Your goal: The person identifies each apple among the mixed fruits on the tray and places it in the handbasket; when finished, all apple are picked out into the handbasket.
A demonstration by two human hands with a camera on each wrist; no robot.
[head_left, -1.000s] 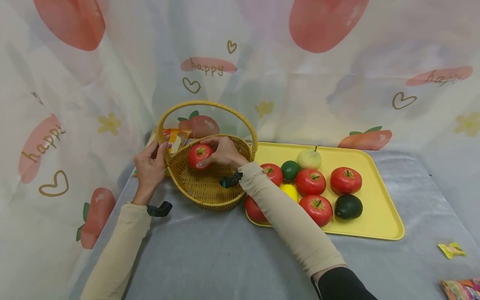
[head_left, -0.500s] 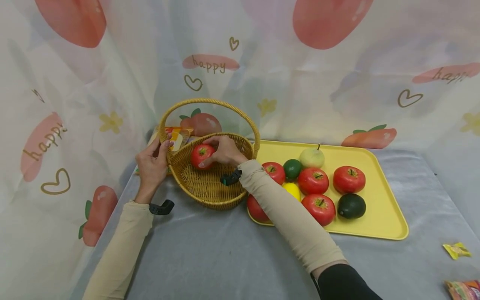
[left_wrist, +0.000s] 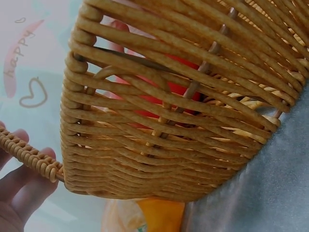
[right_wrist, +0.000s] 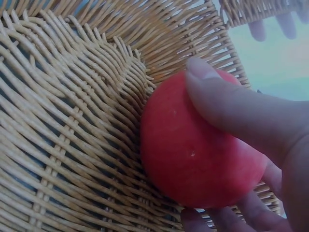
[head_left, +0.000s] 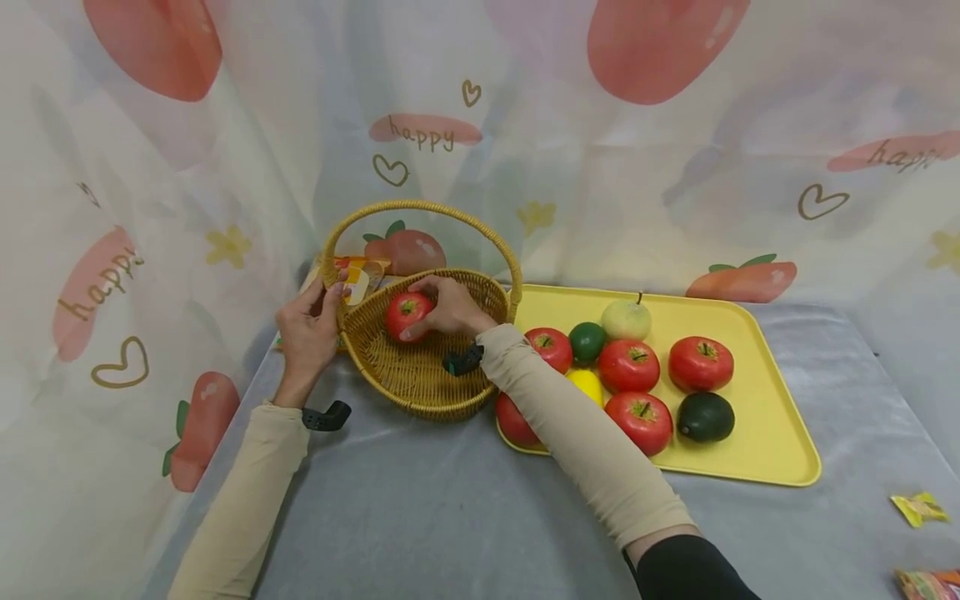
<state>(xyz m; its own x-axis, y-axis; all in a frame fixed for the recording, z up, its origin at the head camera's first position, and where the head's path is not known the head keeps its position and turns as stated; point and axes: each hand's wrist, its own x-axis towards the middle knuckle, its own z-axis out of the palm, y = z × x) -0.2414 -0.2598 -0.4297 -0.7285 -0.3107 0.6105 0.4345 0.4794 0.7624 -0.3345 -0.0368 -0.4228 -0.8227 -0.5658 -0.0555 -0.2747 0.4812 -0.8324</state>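
Observation:
A red apple [head_left: 406, 313] is inside the wicker basket [head_left: 420, 412], toward its back left side. My right hand [head_left: 448, 307] grips the apple, its thumb across one side and fingers curled round the other in the right wrist view. In that view the apple [right_wrist: 193, 150] lies close to the woven wall. My left hand [head_left: 309, 329] holds the left foot of the basket's arched handle [head_left: 420, 205] between thumb and fingers. Seen from the left wrist, the basket's woven side [left_wrist: 145, 130] fills most of the view, with red showing through the gaps.
Right of the basket, a yellow tray [head_left: 765, 433] bears several red apples [head_left: 701, 363], a pale round fruit [head_left: 626, 319], dark green fruits [head_left: 705, 417] and something yellow [head_left: 587, 385]. An orange packet [head_left: 365, 277] is behind the basket; a small yellow wrapper [head_left: 919, 508] lies far right.
The whole head view has shifted slightly. Both hands keep their holds on the apple and the basket handle, and the apple stays at the same place in the basket.

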